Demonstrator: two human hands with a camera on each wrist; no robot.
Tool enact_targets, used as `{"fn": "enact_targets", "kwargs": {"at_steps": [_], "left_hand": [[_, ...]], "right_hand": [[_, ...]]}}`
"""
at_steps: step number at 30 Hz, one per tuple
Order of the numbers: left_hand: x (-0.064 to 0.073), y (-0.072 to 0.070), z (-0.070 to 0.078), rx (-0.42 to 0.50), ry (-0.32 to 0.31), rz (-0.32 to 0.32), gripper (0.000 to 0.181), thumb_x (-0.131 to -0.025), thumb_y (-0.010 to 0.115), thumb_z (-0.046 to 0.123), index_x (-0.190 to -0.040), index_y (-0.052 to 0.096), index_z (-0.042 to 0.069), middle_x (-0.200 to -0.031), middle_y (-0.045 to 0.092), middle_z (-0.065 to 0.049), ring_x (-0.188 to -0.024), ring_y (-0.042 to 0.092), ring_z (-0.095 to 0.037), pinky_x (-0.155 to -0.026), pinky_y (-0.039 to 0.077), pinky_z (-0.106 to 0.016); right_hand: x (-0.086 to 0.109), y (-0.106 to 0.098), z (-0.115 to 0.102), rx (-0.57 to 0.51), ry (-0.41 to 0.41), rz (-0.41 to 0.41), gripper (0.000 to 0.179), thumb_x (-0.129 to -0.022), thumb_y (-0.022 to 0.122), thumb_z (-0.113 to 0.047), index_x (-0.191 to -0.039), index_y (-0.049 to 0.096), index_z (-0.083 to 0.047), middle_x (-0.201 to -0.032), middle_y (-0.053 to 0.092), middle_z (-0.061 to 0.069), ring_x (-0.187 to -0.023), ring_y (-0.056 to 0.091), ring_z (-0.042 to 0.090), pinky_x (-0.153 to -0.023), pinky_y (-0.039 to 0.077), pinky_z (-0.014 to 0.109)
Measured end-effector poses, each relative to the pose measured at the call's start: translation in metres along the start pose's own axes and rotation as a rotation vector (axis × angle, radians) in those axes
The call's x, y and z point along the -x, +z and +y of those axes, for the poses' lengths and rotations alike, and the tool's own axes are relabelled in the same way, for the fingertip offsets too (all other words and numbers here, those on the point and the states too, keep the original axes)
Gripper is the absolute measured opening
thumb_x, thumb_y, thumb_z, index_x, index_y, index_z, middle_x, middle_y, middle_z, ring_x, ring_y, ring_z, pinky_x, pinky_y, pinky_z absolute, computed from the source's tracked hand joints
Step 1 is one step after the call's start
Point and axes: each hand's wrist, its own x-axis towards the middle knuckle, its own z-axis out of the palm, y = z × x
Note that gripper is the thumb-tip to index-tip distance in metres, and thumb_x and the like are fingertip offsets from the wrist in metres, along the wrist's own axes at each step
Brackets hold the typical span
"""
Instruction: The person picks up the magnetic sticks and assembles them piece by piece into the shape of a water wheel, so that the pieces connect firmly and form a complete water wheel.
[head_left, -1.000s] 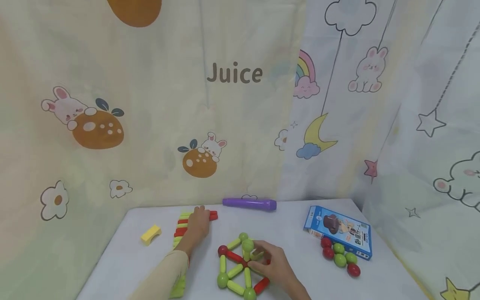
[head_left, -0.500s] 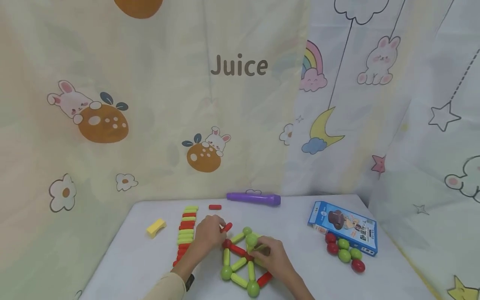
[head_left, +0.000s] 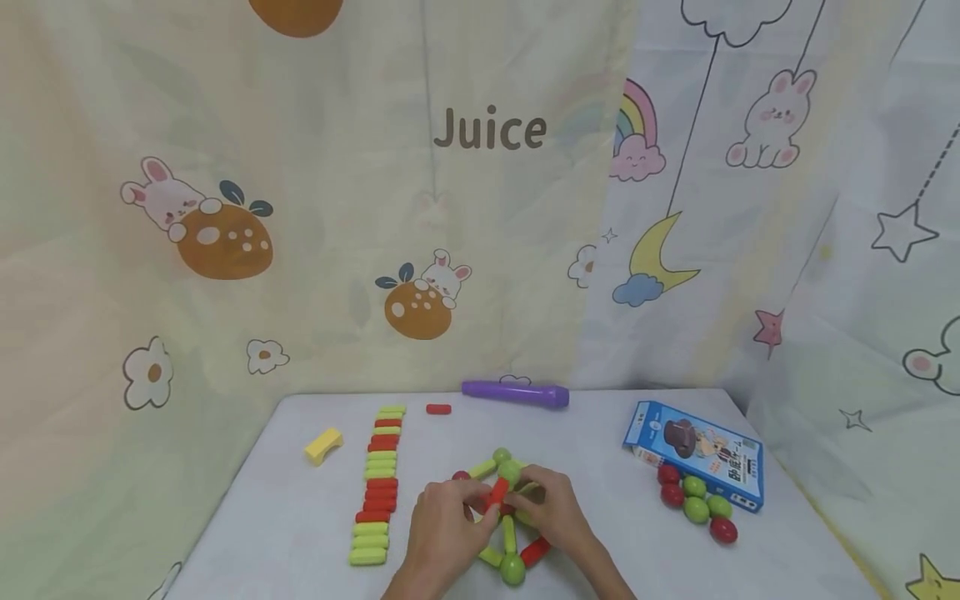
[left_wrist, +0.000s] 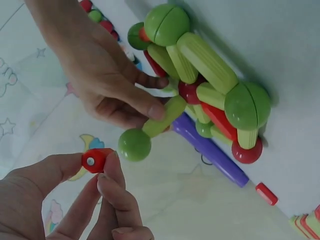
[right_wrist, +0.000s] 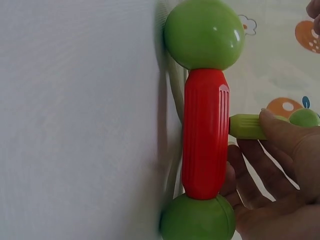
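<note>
In the head view my left hand (head_left: 444,523) pinches a short red magnetic rod (left_wrist: 95,160) between thumb and fingers, its end facing the left wrist camera. My right hand (head_left: 561,510) pinches a light green rod (left_wrist: 165,116), which rises from the red ball (left_wrist: 191,91) at the middle of a wheel-shaped frame of rods and balls. A green ball (left_wrist: 135,144) tops that rod, close beside the red rod; whether they touch I cannot tell. On the frame's rim, a red rod (right_wrist: 205,132) joins two green balls. My hands hide part of the frame in the head view.
A column of green and red rods (head_left: 381,483) lies left of the frame. Behind are a lone red rod (head_left: 438,409) and a purple microphone-shaped tube (head_left: 516,394). A yellow arch block (head_left: 323,447) sits far left. At right, several balls (head_left: 696,509) lie by a blue box (head_left: 738,495).
My left hand has taken a red rod from the back of the table and brought it right and nearer, to the upright green rod. My right hand keeps its grip on that rod.
</note>
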Motion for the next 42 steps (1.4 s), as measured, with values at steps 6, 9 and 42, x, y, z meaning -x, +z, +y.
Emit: {"fn": "enact_targets", "kwargs": {"at_steps": [6,9,42], "left_hand": [[-0.001,0.017,0.000,-0.013,-0.029,0.048,0.014,-0.088,0.089,0.016,-0.100,0.084,0.011,-0.072,0.070,0.010,-0.060,0.052,-0.004,-0.056,0.045,-0.022],[-0.001,0.023,0.000,-0.005,-0.037,0.046,0.015,-0.089,0.089,0.016,-0.099,0.081,0.009,-0.074,0.072,0.008,-0.058,0.052,-0.004,-0.055,0.046,-0.021],[-0.160,-0.011,-0.115,-0.518,-0.079,-0.272,0.045,-0.108,0.060,0.009,-0.152,0.055,-0.002,-0.159,0.051,-0.024,-0.152,0.043,-0.044,-0.125,0.033,-0.062]], "right_hand": [[0.001,0.002,0.002,0.017,0.000,0.018,0.015,-0.090,0.087,-0.015,-0.101,0.078,-0.021,-0.097,0.077,-0.010,-0.090,0.069,0.010,-0.080,0.059,0.029],[0.002,0.002,0.002,0.027,-0.016,0.025,0.015,-0.090,0.087,-0.014,-0.100,0.077,-0.020,-0.097,0.077,-0.008,-0.091,0.071,0.015,-0.082,0.059,0.032],[-0.003,-0.007,-0.007,0.055,-0.013,-0.002,0.023,-0.089,0.082,0.003,-0.106,0.077,-0.011,-0.105,0.079,0.004,-0.101,0.074,0.033,-0.088,0.062,0.044]]}}
